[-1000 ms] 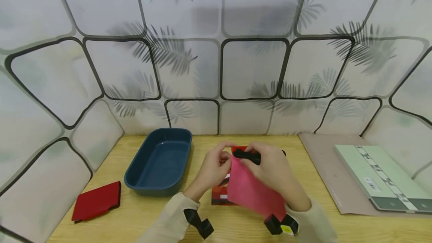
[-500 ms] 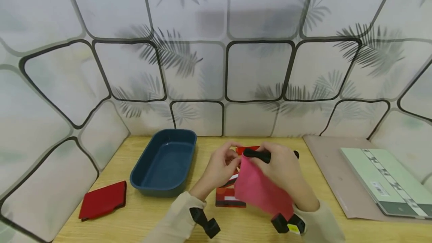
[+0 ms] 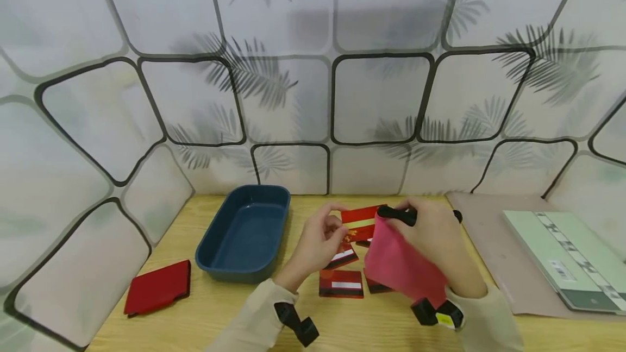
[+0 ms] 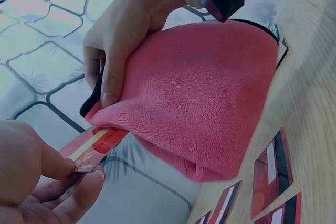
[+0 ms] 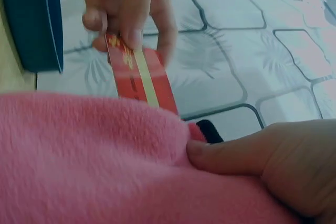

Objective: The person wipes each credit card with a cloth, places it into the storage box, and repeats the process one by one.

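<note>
My left hand pinches one end of a red card with a pale gold stripe and gold print. The card's far end is hidden by the pink fluffy cloth, also seen over the card in the left wrist view. At the cloth's upper corner my right hand grips it, thumb pressed on the pink side. A black edge sticks out past those fingers. Below the hands several red cards with a white strip and a dark band lie on the table, among them one card fully visible.
A deep blue tray stands left of the hands. Farther left lies a dark red flat case with a black edge. On the right, a pale green notebook-like item rests on a greyish-brown sheet. Patterned cloth walls enclose the table.
My right hand has moved right with the pink cloth, bringing the red card and more cards on the table into sight. The left hand keeps its pinch. The head view has shifted slightly.
</note>
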Motion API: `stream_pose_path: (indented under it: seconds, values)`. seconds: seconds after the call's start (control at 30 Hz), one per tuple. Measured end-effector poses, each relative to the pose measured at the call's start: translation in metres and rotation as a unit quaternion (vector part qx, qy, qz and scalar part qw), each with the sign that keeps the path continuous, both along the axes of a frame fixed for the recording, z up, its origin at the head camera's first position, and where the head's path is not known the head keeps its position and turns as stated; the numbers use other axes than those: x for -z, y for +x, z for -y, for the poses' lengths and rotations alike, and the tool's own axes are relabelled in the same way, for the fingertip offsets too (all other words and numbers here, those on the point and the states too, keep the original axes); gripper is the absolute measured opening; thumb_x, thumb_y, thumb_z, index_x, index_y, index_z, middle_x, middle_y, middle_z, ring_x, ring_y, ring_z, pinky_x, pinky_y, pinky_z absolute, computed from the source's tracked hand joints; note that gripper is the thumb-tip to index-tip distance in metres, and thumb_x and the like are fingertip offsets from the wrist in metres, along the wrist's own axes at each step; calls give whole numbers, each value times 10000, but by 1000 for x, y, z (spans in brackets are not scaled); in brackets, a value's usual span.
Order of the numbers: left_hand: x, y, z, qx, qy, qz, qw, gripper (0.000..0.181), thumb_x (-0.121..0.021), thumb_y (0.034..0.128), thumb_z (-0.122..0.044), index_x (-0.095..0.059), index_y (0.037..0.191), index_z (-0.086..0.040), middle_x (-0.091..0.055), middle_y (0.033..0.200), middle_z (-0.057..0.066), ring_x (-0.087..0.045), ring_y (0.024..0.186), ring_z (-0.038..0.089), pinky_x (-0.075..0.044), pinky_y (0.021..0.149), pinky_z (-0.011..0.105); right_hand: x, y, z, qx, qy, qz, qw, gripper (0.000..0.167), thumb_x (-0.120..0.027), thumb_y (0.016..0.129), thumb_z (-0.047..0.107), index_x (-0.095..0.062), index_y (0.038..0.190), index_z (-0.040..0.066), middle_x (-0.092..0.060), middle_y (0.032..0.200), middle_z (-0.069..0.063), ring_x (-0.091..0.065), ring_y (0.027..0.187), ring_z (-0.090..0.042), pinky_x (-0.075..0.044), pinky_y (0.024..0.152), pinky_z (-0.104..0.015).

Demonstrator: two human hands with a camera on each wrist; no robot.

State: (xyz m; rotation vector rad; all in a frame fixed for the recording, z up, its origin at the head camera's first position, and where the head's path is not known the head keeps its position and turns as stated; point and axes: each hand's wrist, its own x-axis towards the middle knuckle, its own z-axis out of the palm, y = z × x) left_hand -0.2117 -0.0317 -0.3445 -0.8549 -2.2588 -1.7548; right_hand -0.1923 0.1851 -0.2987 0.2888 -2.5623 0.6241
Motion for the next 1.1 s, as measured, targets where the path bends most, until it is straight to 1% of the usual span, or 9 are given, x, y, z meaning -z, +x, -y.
stream_pose_path:
  seconds: [0.13,0.3,0.4,0.5,0.57,0.67,0.8,0.97,1.1]
  values:
    - [1,0,0,-62,49,248,9997,299,-572,899,65,-531,1187,-7,-631,757,241,-571,462,199,-554,512,406,-3,-1,-10,201,83,-203,9996,208,-814,748,205,-700,900,123,-714,848,-130,-621,742,-323,-458,521,-432]
    - [1,1,1,-351,23,475,9983,307,-587,889,58,-547,1185,-16,-647,754,205,-595,487,264,-545,491,291,-8,0,-22,348,236,-50,9991,212,-806,752,201,-698,912,110,-700,871,-175,-609,750,-344,-440,467,-383]
    - [-1,1,1,-417,-19,519,9978,315,-587,895,44,-546,1198,-30,-649,750,189,-611,520,304,-528,495,235,-15,4,-30,287,344,200,9988,213,-803,753,194,-694,916,110,-683,897,-179,-596,782,-342,-460,505,-408]
    - [-3,1,0,-409,-41,541,9977,318,-578,902,37,-542,1209,-37,-648,749,187,-621,555,348,-541,507,267,-21,9,-34,31,349,225,9991,198,-804,748,174,-698,903,111,-677,887,-150,-591,789,-315,-487,596,-445]
    - [-4,1,-1,-367,-14,562,9977,315,-571,906,41,-539,1211,-30,-651,754,195,-627,575,365,-553,515,312,-23,12,-34,-163,370,53,9992,177,-794,739,154,-696,880,114,-673,836,-102,-581,765,-275,-483,642,-431]
    - [-4,0,-4,-293,7,595,9978,315,-568,907,50,-534,1213,-18,-659,766,205,-643,601,360,-563,529,342,-24,16,-30,-401,394,-174,9983,175,-762,722,136,-685,878,119,-655,751,-25,-552,697,-200,-449,611,-362]
    - [-3,1,-5,-207,74,727,9971,321,-568,905,64,-529,1215,-13,-665,773,216,-672,628,355,-557,533,275,-23,19,-22,-900,276,-240,9953,194,-738,729,91,-663,903,135,-648,757,30,-540,681,-123,-463,602,-312]
    - [-4,3,-6,-171,91,717,9972,320,-567,906,70,-527,1213,-7,-670,780,222,-676,635,373,-560,541,272,-16,16,-15,-1868,253,-514,9807,225,-806,733,65,-689,891,174,-665,814,94,-576,722,-64,-517,663,-296]
    - [-3,4,-8,-246,-41,563,9981,311,-576,904,71,-539,1200,-18,-675,773,202,-666,583,286,-548,513,280,-9,12,-4,-2363,332,-723,9684,240,-831,711,70,-724,905,163,-670,837,89,-603,748,-68,-529,674,-287]
